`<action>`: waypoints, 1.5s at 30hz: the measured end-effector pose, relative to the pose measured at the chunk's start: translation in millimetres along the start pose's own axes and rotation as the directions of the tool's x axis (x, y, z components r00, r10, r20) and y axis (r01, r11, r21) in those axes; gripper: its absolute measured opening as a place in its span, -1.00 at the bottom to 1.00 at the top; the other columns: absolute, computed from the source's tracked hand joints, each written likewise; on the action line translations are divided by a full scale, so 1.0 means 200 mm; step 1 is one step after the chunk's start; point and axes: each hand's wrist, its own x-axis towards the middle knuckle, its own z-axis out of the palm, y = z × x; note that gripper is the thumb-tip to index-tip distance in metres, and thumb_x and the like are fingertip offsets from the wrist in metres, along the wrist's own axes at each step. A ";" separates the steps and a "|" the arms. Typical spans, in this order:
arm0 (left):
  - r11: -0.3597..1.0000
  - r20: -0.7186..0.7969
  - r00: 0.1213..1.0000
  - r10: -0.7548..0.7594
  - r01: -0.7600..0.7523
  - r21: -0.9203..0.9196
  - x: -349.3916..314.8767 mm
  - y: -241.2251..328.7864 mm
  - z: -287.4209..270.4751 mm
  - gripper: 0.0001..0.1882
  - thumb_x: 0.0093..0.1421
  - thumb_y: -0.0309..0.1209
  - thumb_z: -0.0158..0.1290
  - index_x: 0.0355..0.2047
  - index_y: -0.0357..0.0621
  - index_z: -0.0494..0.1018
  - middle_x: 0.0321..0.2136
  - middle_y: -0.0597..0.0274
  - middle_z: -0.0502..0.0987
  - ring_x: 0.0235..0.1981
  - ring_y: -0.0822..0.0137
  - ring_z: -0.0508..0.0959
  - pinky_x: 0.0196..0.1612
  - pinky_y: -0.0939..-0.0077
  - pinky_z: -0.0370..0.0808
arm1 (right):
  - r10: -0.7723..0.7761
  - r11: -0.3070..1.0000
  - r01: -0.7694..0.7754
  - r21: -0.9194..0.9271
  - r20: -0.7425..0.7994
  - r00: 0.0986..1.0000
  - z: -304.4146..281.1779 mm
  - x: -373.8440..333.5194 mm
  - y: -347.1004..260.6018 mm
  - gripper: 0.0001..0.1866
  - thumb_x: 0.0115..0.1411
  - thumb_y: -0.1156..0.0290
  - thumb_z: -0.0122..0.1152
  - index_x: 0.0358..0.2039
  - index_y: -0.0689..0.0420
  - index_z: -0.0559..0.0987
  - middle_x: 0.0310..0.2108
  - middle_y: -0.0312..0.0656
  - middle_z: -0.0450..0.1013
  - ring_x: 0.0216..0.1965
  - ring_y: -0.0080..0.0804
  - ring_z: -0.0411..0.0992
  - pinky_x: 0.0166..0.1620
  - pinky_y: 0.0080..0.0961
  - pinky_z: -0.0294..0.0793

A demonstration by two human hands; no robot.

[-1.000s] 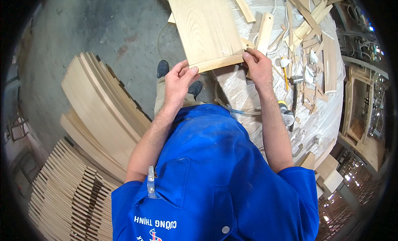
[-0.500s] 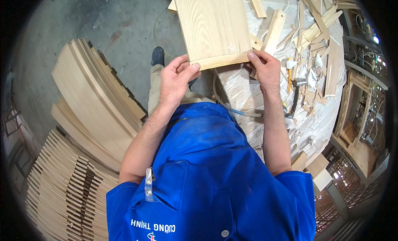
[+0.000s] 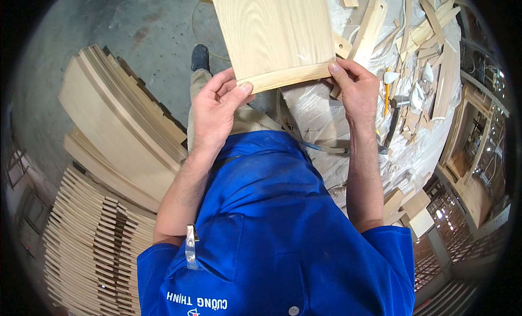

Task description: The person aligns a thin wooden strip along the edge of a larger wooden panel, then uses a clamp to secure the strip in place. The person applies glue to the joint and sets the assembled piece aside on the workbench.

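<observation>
Pale-wood panel [image 3: 277, 36]: left hand [image 3: 218, 103] pinches near-left corner, right hand [image 3: 358, 93] near-right. Handling step, seemingly; next move wants even support.

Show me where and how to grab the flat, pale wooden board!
The flat, pale wooden board is probably best held by both near corners, from the near side, one each for the left hand and right hand: it's wide, and its straight edge faces that way.

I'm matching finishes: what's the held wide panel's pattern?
Pale panel with curving wood grain; head view shows it best.
</observation>
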 end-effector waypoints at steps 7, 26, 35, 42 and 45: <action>1.000 -0.016 1.000 -0.010 0.010 0.007 0.00 0.02 0.02 -0.55 0.35 -0.50 0.16 0.18 -0.44 0.39 -0.09 0.05 0.63 -0.08 0.34 0.65 0.01 0.42 0.68 | 0.026 1.000 -0.026 0.002 0.006 1.000 0.00 -0.01 -0.03 -0.70 0.23 0.47 0.39 -0.10 0.41 0.67 -0.31 -0.11 0.66 -0.32 -0.56 0.59 -0.22 -0.62 0.61; 0.996 -0.052 0.998 0.023 -0.019 0.087 -0.02 0.04 0.07 -0.56 0.37 -0.46 0.14 0.18 -0.45 0.39 -0.02 -0.01 0.61 -0.01 0.31 0.62 0.05 0.37 0.64 | 0.046 0.983 -0.057 0.172 0.067 0.997 -0.01 0.01 0.01 -0.67 0.29 0.43 0.33 -0.05 0.43 0.63 -0.28 -0.08 0.65 -0.28 -0.49 0.61 -0.19 -0.58 0.64; 0.999 -0.031 0.999 0.019 -0.017 0.046 0.01 0.03 0.05 -0.48 0.32 -0.46 0.19 0.22 -0.41 0.34 -0.03 0.04 0.61 -0.04 0.35 0.62 0.04 0.42 0.61 | 0.041 0.966 -0.065 0.251 0.098 0.994 0.00 -0.01 0.00 -0.64 0.36 0.39 0.25 0.01 0.45 0.59 -0.18 -0.05 0.62 -0.19 -0.44 0.61 -0.11 -0.55 0.67; 1.000 -0.009 1.000 -0.015 0.015 0.026 0.02 0.05 0.04 -0.52 0.32 -0.53 0.17 0.21 -0.45 0.36 -0.08 0.06 0.62 -0.08 0.39 0.62 -0.01 0.49 0.63 | 0.112 0.974 -0.119 0.193 0.048 0.993 0.01 0.00 -0.03 -0.71 0.31 0.50 0.28 -0.04 0.46 0.61 -0.23 -0.02 0.63 -0.24 -0.45 0.62 -0.17 -0.57 0.70; 0.999 0.003 1.000 -0.021 0.021 0.039 0.02 0.05 0.03 -0.49 0.33 -0.53 0.18 0.23 -0.48 0.34 -0.08 0.03 0.62 -0.07 0.39 0.63 0.01 0.49 0.64 | 0.121 0.974 -0.127 0.187 0.040 0.992 0.01 -0.01 -0.04 -0.71 0.31 0.51 0.28 -0.05 0.46 0.62 -0.24 0.00 0.63 -0.25 -0.45 0.62 -0.15 -0.56 0.70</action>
